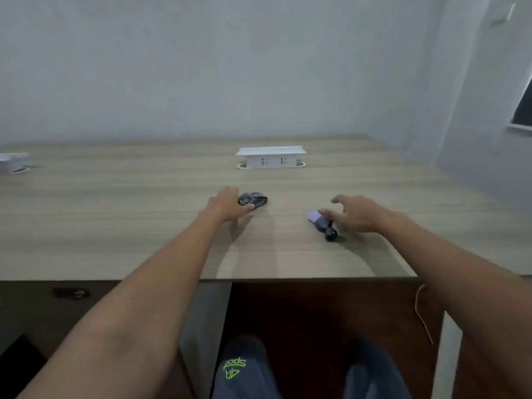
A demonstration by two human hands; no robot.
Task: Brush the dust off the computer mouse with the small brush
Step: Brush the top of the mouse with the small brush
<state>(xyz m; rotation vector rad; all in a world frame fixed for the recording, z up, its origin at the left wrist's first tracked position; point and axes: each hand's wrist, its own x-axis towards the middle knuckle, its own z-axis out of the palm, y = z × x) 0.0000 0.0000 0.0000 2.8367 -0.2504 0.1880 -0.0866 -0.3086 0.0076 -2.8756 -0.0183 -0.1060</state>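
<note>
A dark computer mouse (255, 199) lies on the wooden desk (144, 220) near its middle. My left hand (226, 205) is at the mouse's left side, its thumb and fingers around that end; the grip looks loose and the frame is blurred. To the right lies the small brush (322, 226), with pale bristles at its far-left end and a black knob handle toward me. My right hand (355, 213) hovers just right of the brush with its fingers spread, the fingertips close over the brush's middle without closing on it.
A white pop-up socket box (270, 157) stands at the back centre of the desk. A white object (13, 162) sits at the far left edge. The desk's front edge runs below my forearms, with my knees under it. A wall rises behind.
</note>
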